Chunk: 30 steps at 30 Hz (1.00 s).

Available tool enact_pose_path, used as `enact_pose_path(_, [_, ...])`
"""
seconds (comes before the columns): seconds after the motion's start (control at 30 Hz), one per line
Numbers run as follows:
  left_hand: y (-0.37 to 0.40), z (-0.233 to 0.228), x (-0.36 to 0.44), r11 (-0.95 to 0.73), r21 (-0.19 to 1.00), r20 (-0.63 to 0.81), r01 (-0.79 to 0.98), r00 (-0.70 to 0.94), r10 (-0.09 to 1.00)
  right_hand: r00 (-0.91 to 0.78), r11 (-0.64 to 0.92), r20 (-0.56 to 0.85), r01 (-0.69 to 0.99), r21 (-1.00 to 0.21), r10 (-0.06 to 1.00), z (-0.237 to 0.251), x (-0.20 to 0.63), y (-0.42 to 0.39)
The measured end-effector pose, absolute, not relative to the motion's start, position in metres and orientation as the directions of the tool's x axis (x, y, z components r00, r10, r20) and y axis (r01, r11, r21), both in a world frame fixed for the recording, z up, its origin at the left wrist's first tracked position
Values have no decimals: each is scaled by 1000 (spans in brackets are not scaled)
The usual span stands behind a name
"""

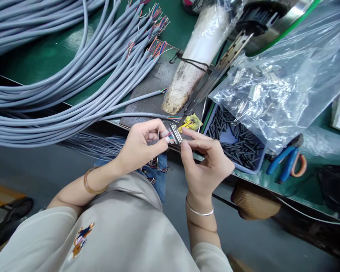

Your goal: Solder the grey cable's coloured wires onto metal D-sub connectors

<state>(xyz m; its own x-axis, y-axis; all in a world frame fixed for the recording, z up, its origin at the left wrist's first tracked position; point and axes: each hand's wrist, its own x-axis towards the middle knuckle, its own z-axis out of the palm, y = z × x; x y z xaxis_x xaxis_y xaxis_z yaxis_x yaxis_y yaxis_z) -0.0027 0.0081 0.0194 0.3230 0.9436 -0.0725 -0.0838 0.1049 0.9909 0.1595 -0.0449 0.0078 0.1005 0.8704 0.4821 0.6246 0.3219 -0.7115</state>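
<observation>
Head view: near the centre of the frame, a small metal connector sits between the person's two hands. The left hand pinches thin coloured wires beside it, thumb and forefinger together; the right hand grips the connector's edge with its fingertips. Grey cables fill the upper left. Right of centre, a blue tray holds short black tubes; pliers lie farther right.

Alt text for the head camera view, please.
A person's left hand pinches coloured wires at a metal connector held by the right hand at a green workbench. Gray cables lie left; a tray of black pieces sits right.
</observation>
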Motion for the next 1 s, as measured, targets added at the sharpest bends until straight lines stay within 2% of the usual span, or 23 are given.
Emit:
enact_pose_path(0.07, [11, 17, -1, 100, 987, -67, -124, 248, 966, 82, 357, 540, 664, -657, 838, 5, 156, -45])
enact_pose_path(0.2, [14, 14, 1, 73, 987, -43, -140, 209, 977, 54, 381, 604, 730, -567, 795, 0, 151, -42])
enact_pose_path(0.5, [18, 23, 3, -7, 992, 34, -123, 218, 975, 74, 400, 666, 749, -528, 742, 6, 151, -38])
enact_pose_path(0.67, [21, 20, -2, 103, 991, -71, -88, 306, 949, 5, 428, 676, 771, -471, 737, 3, 152, -40])
enact_pose_path(0.8, [17, 19, -4, 111, 993, -92, -32, 354, 931, 38, 400, 653, 763, -507, 756, 2, 157, -40])
enact_pose_path(0.9, [10, 21, -5, -22, 998, -4, 60, 401, 916, 106, 328, 564, 719, -613, 819, 7, 163, -39])
enact_pose_path(1.0, [4, 21, -6, -198, 973, 120, 116, 476, 871, 68, 293, 437, 651, -701, 897, 16, 168, -37])
